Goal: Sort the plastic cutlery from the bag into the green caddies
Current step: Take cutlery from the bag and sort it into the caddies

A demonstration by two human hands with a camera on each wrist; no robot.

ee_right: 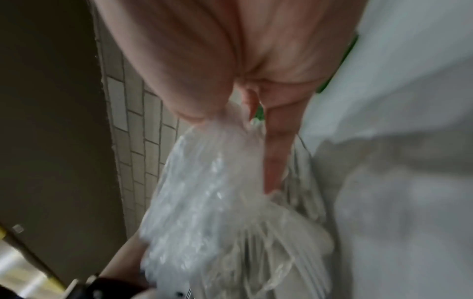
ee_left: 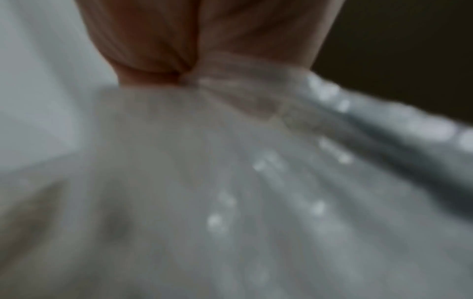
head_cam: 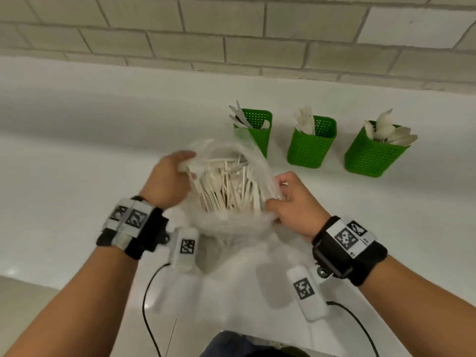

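Clear crinkled plastic bag sits on the white counter at centre, mouth pulled open between both hands. Inside: a loose bundle of cream plastic cutlery, handles pointing up toward 12 o'clock; kinds are hard to tell apart in the pile.

Left hand at the bag's 9 o'clock rim, fingers curled round a gathered fold of film. The left wrist view, badly blurred, shows film bunched at the fingers.

Right hand at the 3 o'clock rim, fingers pinching the film; the right wrist view shows the bag trailing from the pinch.

Three green perforated plastic caddies stand in a row at 1 to 2 o'clock from the bag, apart from each other:
- left caddy, just behind the bag's far rim, flat pale handles sticking out;
- middle caddy, a few pale pieces upright;
- right caddy, pale spoons fanned toward 2 o'clock.

Pale grey tiled wall runs behind the counter at 12 o'clock.
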